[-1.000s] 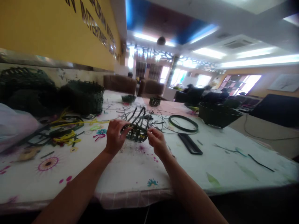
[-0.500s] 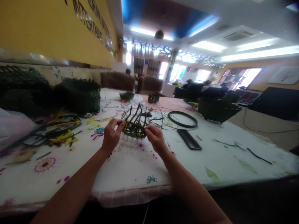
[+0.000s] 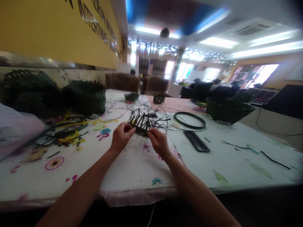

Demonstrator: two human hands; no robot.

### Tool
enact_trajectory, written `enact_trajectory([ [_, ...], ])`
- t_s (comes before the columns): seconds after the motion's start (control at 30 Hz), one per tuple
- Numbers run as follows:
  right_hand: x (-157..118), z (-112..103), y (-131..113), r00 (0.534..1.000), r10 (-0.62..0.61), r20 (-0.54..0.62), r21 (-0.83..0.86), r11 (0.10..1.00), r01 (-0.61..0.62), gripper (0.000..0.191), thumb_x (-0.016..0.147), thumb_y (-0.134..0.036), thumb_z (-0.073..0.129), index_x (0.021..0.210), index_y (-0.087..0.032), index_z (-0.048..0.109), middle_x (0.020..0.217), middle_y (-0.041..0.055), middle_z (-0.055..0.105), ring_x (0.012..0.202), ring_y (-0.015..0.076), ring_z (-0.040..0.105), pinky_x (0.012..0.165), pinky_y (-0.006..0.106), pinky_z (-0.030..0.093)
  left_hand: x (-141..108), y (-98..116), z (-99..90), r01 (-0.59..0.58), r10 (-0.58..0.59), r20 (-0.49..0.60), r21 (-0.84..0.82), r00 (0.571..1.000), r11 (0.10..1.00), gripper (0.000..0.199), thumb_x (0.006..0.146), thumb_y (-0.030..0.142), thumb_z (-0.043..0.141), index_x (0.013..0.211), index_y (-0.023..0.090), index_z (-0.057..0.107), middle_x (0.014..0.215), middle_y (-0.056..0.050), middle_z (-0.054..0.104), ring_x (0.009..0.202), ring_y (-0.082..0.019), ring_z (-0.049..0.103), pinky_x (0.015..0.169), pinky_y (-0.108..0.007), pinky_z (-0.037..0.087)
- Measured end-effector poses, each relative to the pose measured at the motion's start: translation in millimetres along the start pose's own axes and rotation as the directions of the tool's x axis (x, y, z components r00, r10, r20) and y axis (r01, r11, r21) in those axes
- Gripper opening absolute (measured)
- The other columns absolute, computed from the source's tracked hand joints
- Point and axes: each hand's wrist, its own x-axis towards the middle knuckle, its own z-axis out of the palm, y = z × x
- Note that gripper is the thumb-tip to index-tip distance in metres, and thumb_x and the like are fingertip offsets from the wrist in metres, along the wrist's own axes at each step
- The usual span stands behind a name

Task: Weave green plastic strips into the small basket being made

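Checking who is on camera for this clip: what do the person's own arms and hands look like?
The left hand and right hand are bare, with no gloves. The left forearm and right forearm show no sleeves. No watch, ring, band, cable or marking can be made out.

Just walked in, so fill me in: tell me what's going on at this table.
A person holds a small woven basket in both hands, its dark strips standing up loose above the woven base. The left hand grips one side, and the right hand pinches the other. Beyond it on the flowered tablecloth lie a dark green hoop and a flat black bar. Larger woven baskets sit nearby.
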Motion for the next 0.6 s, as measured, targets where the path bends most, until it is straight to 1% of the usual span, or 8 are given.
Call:
enact_trajectory([
  [0.1, 2, -1, 2, 1.000, -0.016, -0.005, -0.031, 0.999, 0.015, 0.017, 0.087, -0.029, 0.054, 0.074, -0.020, 0.059, 0.058, -0.0037, 0.049, 0.054, 0.0110, 0.042, 0.056, 0.024, 0.030, 4, -9, 0.5, 0.065, -0.061, 0.081, -0.055, 0.995, 0.996, 0.028, 0.076, 0.041, 0.066, 0.089, 0.017, 0.063, 0.083, -0.003, 0.067, 0.075, -0.017, 0.061, 0.072, -0.029, 0.048],
  [0.17, 4, -3, 4, 1.000, -0.023, -0.013, -0.036, 0.999, 0.022, 0.016, 0.086, -0.028, 0.054, 0.074, -0.020, 0.060, 0.058, -0.0035, 0.050, 0.055, 0.0113, 0.043, 0.056, 0.025, 0.031, 7, -16, 0.9, 0.082, -0.069, 0.123, -0.097, 0.990, 0.992, 0.028, 0.076, 0.038, 0.064, 0.094, 0.016, 0.065, 0.087, -0.005, 0.069, 0.080, -0.018, 0.063, 0.075, -0.029, 0.049],
  [0.27, 8, -6, 11, 1.000, -0.004, -0.009, 0.000, 1.000, 0.004, 0.015, 0.085, -0.029, 0.056, 0.074, -0.021, 0.060, 0.058, -0.0036, 0.049, 0.056, 0.0116, 0.042, 0.056, 0.024, 0.031, 10, -24, 0.6, 0.069, -0.053, 0.141, -0.117, 0.989, 0.991, 0.029, 0.077, 0.036, 0.061, 0.098, 0.017, 0.067, 0.091, -0.006, 0.070, 0.083, -0.019, 0.064, 0.077, -0.030, 0.051],
  [0.33, 11, -8, 16, 1.000, 0.027, 0.008, 0.050, 0.998, -0.028, 0.014, 0.085, -0.030, 0.056, 0.075, -0.021, 0.059, 0.058, -0.0039, 0.047, 0.056, 0.0117, 0.042, 0.055, 0.024, 0.031, 10, -25, -0.5, 0.066, -0.053, 0.130, -0.101, 0.990, 0.993, 0.026, 0.079, 0.035, 0.060, 0.097, 0.018, 0.067, 0.090, -0.005, 0.070, 0.082, -0.019, 0.065, 0.076, -0.030, 0.052],
  [0.5, 13, -11, 22, 0.995, 0.080, 0.053, 0.118, 0.989, -0.086, 0.016, 0.085, -0.033, 0.057, 0.074, -0.021, 0.058, 0.058, -0.0040, 0.046, 0.055, 0.0114, 0.040, 0.052, 0.023, 0.030, 10, -19, -2.6, 0.100, -0.091, 0.097, -0.088, 0.991, 0.991, 0.021, 0.081, 0.036, 0.055, 0.087, 0.017, 0.063, 0.079, -0.002, 0.064, 0.067, -0.016, 0.064, 0.062, -0.027, 0.052],
  [0.6, 14, -13, 22, 0.994, 0.100, 0.048, 0.132, 0.986, -0.105, 0.016, 0.084, -0.033, 0.058, 0.074, -0.021, 0.059, 0.058, -0.0041, 0.045, 0.054, 0.0110, 0.039, 0.051, 0.023, 0.029, 11, -17, -3.3, 0.143, -0.127, 0.134, -0.122, 0.983, 0.982, 0.021, 0.079, 0.036, 0.056, 0.084, 0.017, 0.063, 0.077, -0.002, 0.062, 0.061, -0.015, 0.062, 0.056, -0.027, 0.054],
])
